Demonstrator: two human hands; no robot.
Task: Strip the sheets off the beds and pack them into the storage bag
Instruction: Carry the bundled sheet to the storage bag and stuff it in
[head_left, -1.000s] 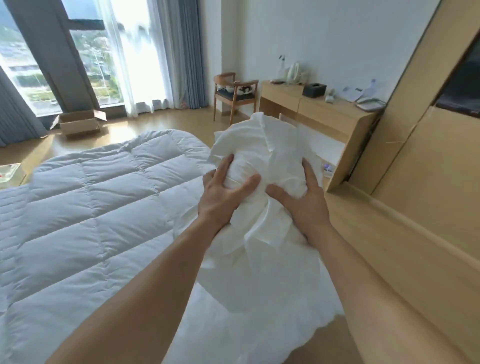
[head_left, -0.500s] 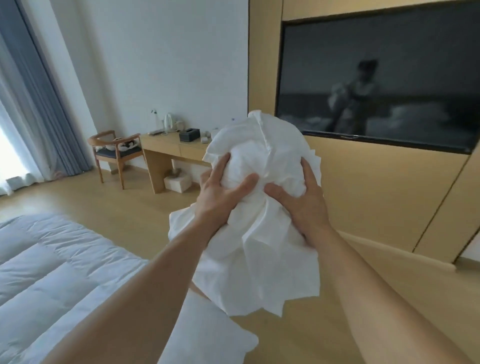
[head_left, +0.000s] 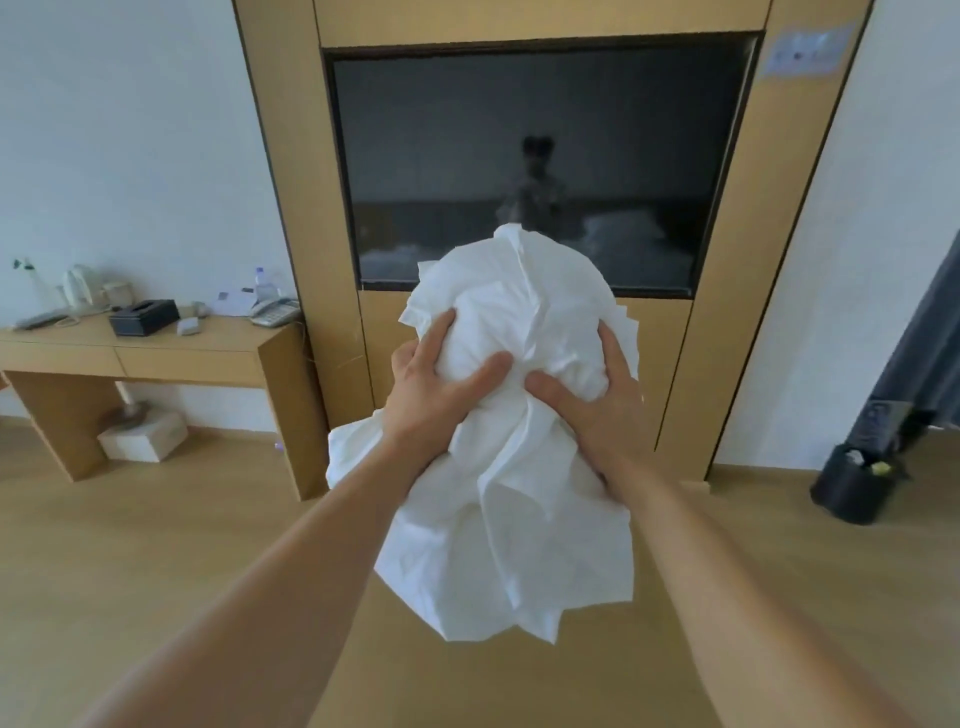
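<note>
Balling the sheet (head_left: 519, 519) up like that, dead centre of the frame, with both hands on it: why?

A loose sheet would drag. The left hand (head_left: 436, 395) has fingers and thumb dug into the left side of the wad. The right hand (head_left: 592, 410) grips the right side, and the two thumbs nearly meet in the middle. Squeezed so, I judge it makes a lump that will go into a bag more easily.

The lower part hangs free, though.

Yes, a tail of cloth drops below the wrists, clear of the wooden floor (head_left: 156, 571). The arms are stretched forward, likely so the cloth hangs away from the legs.

And the storage bag?

Not in view. Ahead is only the dark screen (head_left: 519, 130) in its wooden panel at upper centre. The desk (head_left: 156, 358) at the left edge carries a telephone (head_left: 275, 312) and a black tissue box (head_left: 143, 317), and a black bin (head_left: 852, 483) stands at lower right. So this looks like the carrying step: the sheet is off the bed, not yet packed.

Any risk?

The tail could work loose and catch underfoot.
</note>
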